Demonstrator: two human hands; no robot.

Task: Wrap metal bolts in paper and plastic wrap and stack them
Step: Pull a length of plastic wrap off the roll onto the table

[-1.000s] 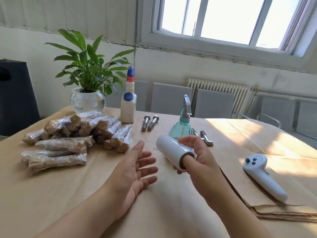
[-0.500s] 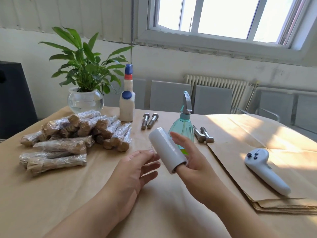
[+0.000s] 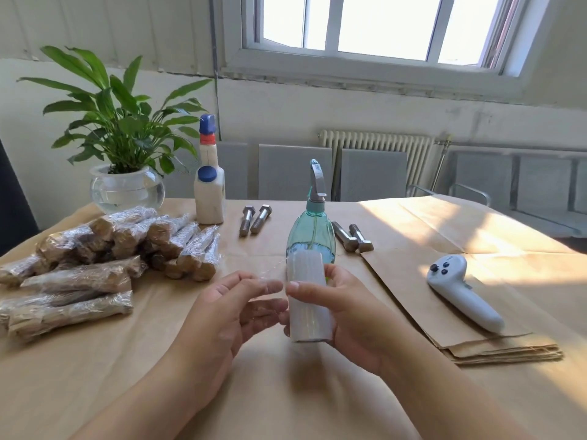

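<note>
- The right hand (image 3: 349, 315) has swung the plastic wrap roll (image 3: 307, 300) upright, gripping it.
- The left hand (image 3: 235, 309), fingers relaxed, has closed in at the film's edge, probably starting a fresh sheet.

White roll (image 3: 307, 300); teal sprayer (image 3: 312, 238); brown paper (image 3: 444, 255); white bottle (image 3: 209, 198), blue cap; green plant (image 3: 117, 115); white controller (image 3: 460, 290).

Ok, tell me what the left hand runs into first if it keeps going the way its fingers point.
The left hand points right, at the plastic wrap roll gripped upright by the right hand. The fingertips look almost on it already, though depth is unclear.
</note>
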